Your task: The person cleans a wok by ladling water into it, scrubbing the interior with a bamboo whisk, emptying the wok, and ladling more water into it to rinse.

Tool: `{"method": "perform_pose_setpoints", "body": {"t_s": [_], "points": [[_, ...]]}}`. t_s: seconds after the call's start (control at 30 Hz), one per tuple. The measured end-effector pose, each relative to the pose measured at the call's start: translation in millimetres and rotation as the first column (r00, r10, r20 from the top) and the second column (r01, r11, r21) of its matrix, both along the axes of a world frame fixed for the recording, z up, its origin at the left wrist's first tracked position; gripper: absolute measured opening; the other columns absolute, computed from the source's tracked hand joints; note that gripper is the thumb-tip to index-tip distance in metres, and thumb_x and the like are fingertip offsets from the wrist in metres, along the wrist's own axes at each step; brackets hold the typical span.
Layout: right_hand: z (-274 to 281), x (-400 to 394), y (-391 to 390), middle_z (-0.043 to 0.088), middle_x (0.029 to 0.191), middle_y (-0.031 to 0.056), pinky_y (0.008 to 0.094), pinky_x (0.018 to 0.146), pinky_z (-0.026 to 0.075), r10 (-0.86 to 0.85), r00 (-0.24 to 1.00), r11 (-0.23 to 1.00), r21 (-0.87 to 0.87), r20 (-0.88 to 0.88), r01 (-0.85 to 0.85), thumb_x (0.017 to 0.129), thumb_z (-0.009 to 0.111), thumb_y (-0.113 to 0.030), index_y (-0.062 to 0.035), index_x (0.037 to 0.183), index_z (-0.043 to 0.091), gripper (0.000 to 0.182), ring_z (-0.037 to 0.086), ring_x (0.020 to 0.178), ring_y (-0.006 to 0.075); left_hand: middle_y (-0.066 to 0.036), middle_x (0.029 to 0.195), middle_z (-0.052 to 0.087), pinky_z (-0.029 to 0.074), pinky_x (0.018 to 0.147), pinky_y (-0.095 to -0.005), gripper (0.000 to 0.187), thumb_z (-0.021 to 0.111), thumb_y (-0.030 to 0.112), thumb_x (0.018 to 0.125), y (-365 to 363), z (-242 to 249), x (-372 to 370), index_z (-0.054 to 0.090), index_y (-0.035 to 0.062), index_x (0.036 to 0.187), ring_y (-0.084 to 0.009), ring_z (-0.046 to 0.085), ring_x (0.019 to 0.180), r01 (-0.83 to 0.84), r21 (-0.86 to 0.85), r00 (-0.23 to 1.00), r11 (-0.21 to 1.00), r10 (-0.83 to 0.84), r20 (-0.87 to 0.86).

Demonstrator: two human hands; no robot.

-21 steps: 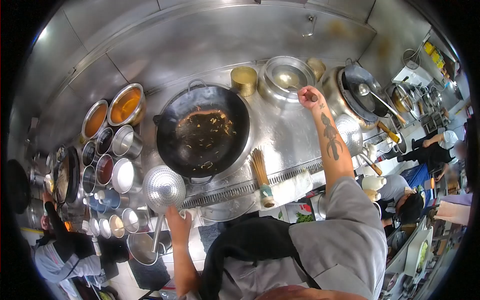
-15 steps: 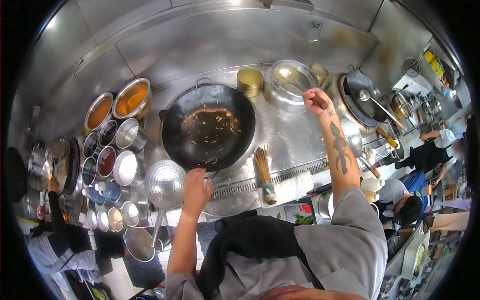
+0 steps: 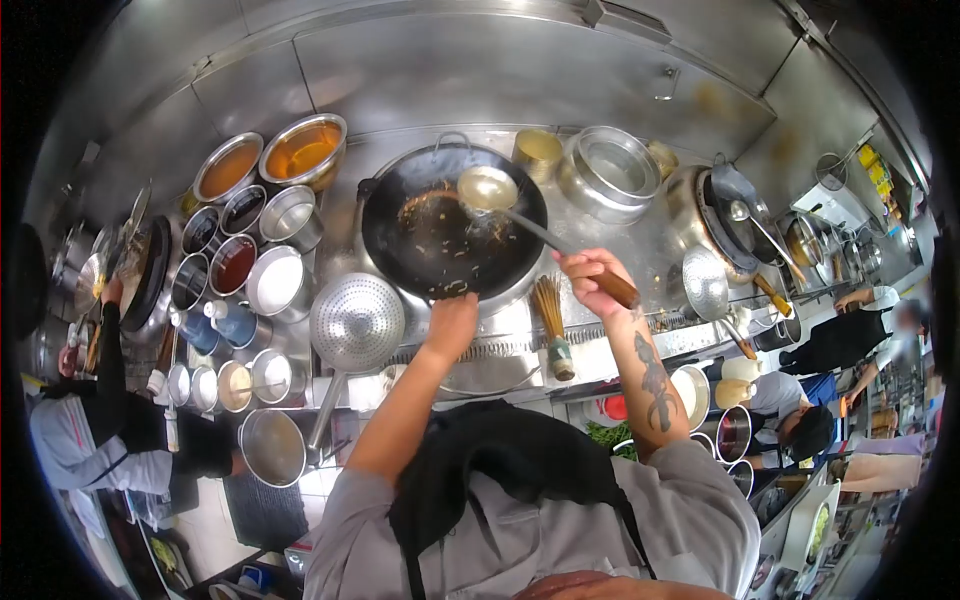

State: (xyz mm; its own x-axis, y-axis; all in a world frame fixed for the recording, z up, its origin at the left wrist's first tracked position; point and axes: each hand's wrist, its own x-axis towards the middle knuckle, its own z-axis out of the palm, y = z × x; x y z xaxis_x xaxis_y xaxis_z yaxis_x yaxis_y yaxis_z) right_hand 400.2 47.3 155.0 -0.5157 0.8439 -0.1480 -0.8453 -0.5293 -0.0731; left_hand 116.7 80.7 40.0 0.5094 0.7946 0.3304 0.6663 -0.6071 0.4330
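Both curled | right hand (image 3: 598,283): round ladle (image 3: 487,189) | left hand (image 3: 455,321): gripping wok (image 3: 402,252) edge

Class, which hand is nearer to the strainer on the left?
Left. The left hand is just right of the strainer, at the wok's near edge; the right hand is farther right, holding the ladle.
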Motion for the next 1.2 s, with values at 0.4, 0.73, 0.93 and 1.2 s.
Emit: {"method": "perform_pose_setpoints", "body": {"t_s": [0.4,0.73,0.93,1.2], "points": [[31.3,-68.6,62.2,0.056,0.066,0.0038,0.0276,0.043,0.041,-0.237,0.170,0.971,0.241,0.957,-0.003,0.086,0.055,-0.007,0.0002,0.098,0.057,0.015,0.052,0.049,0.0119,-0.016,0.074,0.067,0.049,0.067,-0.0463,0.010,0.050,0.007,0.082,8.2,-21.4,10.3,0.060,0.0035,0.082,-0.0334,0.068,0.073,-0.067,0.033,0.997,0.997,0.068,-0.028],[87.7,29.1,68.6,0.065,0.091,0.0266,0.0456,0.080,0.051,-0.609,-0.641,0.773,0.533,0.468,-0.344,0.079,0.059,-0.008,0.0021,0.118,0.056,0.040,0.065,0.089,0.0416,-0.019,0.091,0.066,0.050,0.071,-0.0465,0.015,0.064,0.011,0.080,9.5,-25.0,21.0,0.061,0.0030,0.092,-0.0348,0.066,0.086,-0.113,0.012,0.990,0.993,0.112,0.084],[85.1,110.4,104.0,0.060,0.066,0.0191,0.0413,0.059,0.050,-0.560,-0.720,0.769,0.581,0.409,-0.268,0.078,0.057,-0.007,0.0054,0.097,0.057,0.023,0.063,0.058,0.0297,-0.021,0.112,0.055,0.042,0.089,-0.0466,0.040,0.069,0.007,0.078,-10.6,12.7,17.4,0.057,0.0003,0.115,-0.0382,0.053,0.107,-0.084,0.045,0.977,0.995,0.074,0.199],[90.7,262.3,141.8,0.060,0.059,0.0142,0.0360,0.037,0.041,-0.290,-0.487,0.844,0.460,0.824,0.276,0.081,0.057,-0.008,0.0048,0.081,0.061,0.013,0.053,0.037,0.0223,-0.021,0.115,0.055,0.039,0.092,-0.0473,0.044,0.069,0.009,0.078,-48.2,62.6,3.0,0.056,-0.0007,0.119,-0.0390,0.052,0.108,-0.182,0.162,0.969,0.970,0.148,0.200]]}}
